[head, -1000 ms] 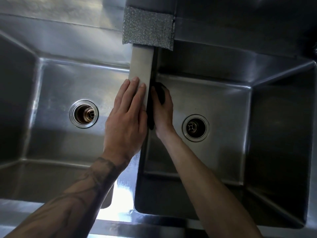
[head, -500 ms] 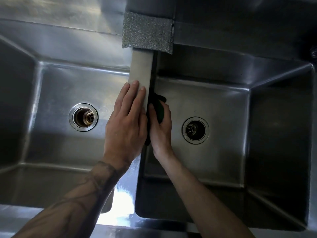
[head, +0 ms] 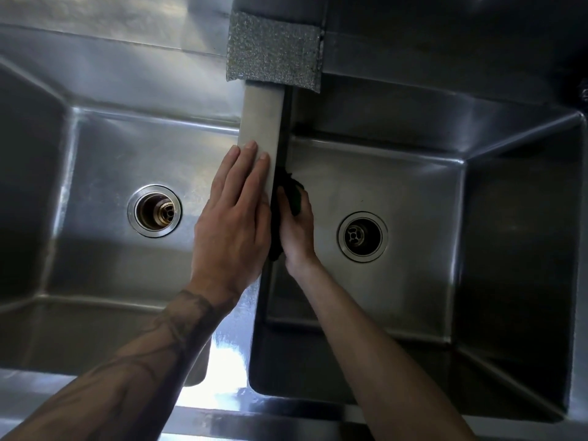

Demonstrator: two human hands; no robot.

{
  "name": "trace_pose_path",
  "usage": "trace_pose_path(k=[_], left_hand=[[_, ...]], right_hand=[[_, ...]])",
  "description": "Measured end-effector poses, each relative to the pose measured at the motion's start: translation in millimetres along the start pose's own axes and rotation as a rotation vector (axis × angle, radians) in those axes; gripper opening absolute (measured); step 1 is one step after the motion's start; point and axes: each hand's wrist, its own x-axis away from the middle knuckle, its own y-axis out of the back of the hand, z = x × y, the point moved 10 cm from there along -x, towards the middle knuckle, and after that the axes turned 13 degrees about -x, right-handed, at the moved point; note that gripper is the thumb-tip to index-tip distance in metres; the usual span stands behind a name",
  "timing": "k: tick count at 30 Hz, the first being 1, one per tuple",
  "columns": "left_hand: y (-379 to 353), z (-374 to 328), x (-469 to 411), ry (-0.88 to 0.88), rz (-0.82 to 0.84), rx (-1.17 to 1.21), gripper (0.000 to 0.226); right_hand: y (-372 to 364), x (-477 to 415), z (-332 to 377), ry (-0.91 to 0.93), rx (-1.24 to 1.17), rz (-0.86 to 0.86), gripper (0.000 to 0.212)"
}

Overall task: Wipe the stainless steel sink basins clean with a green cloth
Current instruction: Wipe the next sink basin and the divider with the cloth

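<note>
Two stainless steel basins lie below me, the left basin and the right basin, split by a narrow divider. My left hand rests flat on top of the divider, fingers together, holding nothing. My right hand is inside the right basin and presses a dark green cloth against the divider's wall. Most of the cloth is hidden behind my hand and the divider's edge.
Each basin has a round drain, the left drain and the right drain. A grey sparkly scouring pad lies on the back ledge at the divider's far end. The front rim shines with reflected light.
My right hand and the cloth have slid toward me along the divider wall in the right basin. My left hand has stayed on the divider.
</note>
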Motion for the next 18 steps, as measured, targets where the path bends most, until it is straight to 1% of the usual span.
trace_pose_path(k=[3,7,9,12,14,16,18], left_hand=[[0,1,0,0.014,-0.002,0.025,0.047],[-1,4,1,0.014,0.009,0.047,0.048],[-1,5,1,0.013,0.012,0.05,0.048],[-1,4,1,0.013,0.007,0.054,0.05],[0,3,1,0.008,0.005,0.059,0.05],[1,2,1,-0.002,-0.003,0.053,0.049],[1,2,1,-0.023,-0.006,0.05,0.048]], right_hand=[[-1,5,9,0.01,0.027,-0.012,0.015],[3,52,7,0.03,-0.037,0.076,0.036],[4,55,3,0.04,-0.012,0.063,0.042],[9,30,-16,-0.041,0.044,-0.027,0.04],[9,33,-16,-0.074,0.07,-0.038,0.039],[9,60,-7,-0.078,0.035,-0.02,0.039],[11,84,-2,-0.049,-0.025,0.047,0.04]])
